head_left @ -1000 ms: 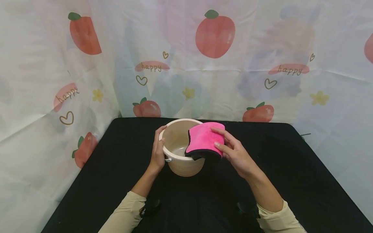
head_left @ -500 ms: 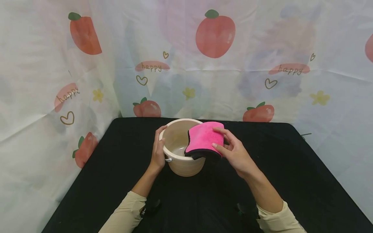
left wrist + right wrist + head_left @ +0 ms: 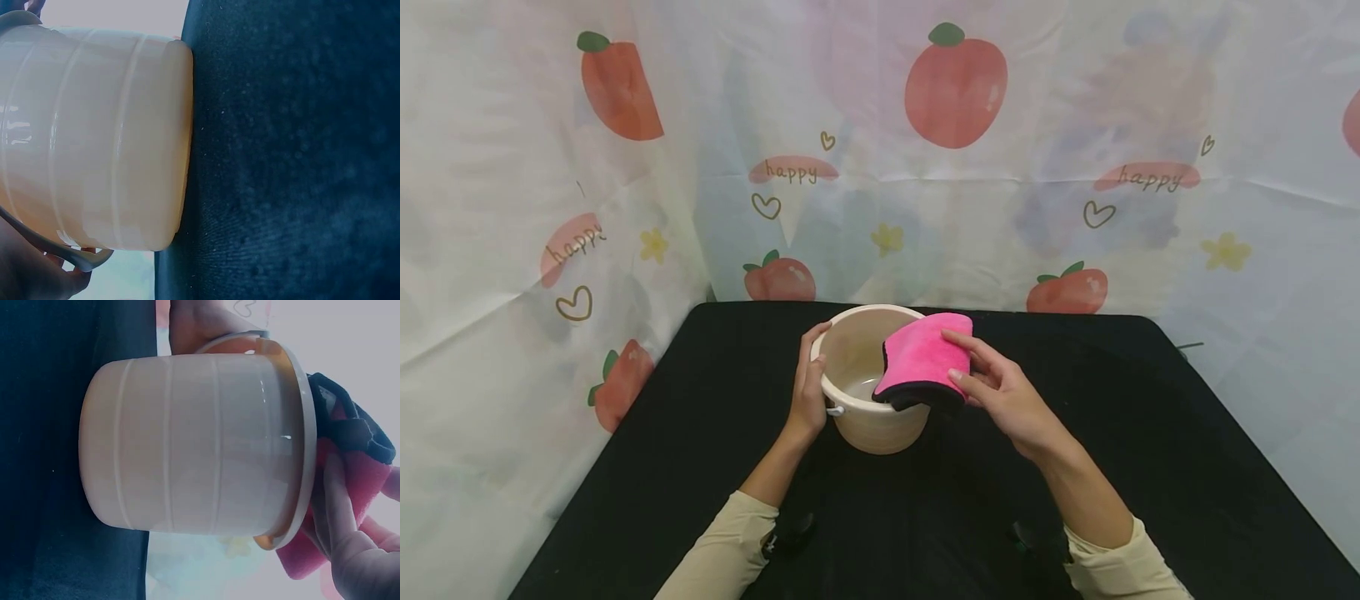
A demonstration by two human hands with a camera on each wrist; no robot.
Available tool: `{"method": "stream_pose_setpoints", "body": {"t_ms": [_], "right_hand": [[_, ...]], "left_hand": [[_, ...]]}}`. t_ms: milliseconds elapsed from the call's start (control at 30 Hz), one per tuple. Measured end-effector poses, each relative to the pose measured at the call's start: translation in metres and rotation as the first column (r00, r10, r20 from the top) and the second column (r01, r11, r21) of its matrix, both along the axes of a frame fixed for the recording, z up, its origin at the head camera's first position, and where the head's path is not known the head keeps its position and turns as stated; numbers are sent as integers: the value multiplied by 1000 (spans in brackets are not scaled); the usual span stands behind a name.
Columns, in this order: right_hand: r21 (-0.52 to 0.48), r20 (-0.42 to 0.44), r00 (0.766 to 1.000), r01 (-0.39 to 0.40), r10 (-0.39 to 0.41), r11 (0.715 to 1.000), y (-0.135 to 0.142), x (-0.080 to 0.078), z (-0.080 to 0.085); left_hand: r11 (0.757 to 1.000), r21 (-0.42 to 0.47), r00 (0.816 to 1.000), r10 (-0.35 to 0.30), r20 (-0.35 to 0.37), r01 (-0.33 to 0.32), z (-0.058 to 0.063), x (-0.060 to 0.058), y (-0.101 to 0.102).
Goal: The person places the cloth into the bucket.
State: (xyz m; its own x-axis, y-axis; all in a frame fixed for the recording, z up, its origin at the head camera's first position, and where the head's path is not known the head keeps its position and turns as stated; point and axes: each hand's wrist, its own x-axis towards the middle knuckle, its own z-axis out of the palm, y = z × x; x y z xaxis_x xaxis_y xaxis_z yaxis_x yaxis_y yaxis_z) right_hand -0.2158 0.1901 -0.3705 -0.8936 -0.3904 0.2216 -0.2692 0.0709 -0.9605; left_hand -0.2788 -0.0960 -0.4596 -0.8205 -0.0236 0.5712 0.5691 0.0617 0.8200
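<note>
A cream plastic bucket (image 3: 880, 432) stands upright on the black-covered table, its handle folded down along the side. My left hand (image 3: 808, 387) grips its left rim, fingers over the edge and thumb toward the inside. In my right hand (image 3: 1000, 387) is a folded pink cloth (image 3: 925, 354) with black edging, pinched between thumb and fingers over the bucket's right rim. The cloth partly covers the opening. In the right wrist view the cloth (image 3: 365, 481) sits right at the rim, with several fingers beneath it. The left wrist view shows the ribbed bucket wall (image 3: 94, 137) close up.
The black tabletop (image 3: 880, 533) spreads around the bucket on all sides. Behind and to the left hangs a pale curtain (image 3: 865, 92) printed with fruit, hearts and the word "happy". Small dark objects show near both sleeves.
The pink cloth has shifted slightly left, a little further over the bucket's opening, along with the right hand's fingers. The left hand and the bucket stay nearly still.
</note>
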Motion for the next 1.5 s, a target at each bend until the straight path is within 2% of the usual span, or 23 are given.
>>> {"method": "stream_pose_setpoints", "body": {"t_ms": [200,567,833,1033,1133,1500], "right_hand": [[18,3,999,40,-40,999,-3,0,-2],[1,-36,998,47,-47,999,-6,0,-5],[50,-41,999,-7,9,999,-5,1,-2],[29,-53,996,-74,75,997,-6,1,-2],[24,-60,995,-83,84,996,-7,2,-2],[63,-136,990,-19,28,998,-8,-1,-6]], "left_hand": [[1000,4,1000,1,-5,0,1,0,0],[1000,-4,1000,1,6,-1,2,1,0],[1000,-16,1000,5,20,-5,1,0,-1],[1000,-19,1000,6,21,-5,0,0,-1],[1000,-21,1000,8,20,-8,-1,0,-1],[1000,-14,1000,11,18,-11,0,-1,0]]}}
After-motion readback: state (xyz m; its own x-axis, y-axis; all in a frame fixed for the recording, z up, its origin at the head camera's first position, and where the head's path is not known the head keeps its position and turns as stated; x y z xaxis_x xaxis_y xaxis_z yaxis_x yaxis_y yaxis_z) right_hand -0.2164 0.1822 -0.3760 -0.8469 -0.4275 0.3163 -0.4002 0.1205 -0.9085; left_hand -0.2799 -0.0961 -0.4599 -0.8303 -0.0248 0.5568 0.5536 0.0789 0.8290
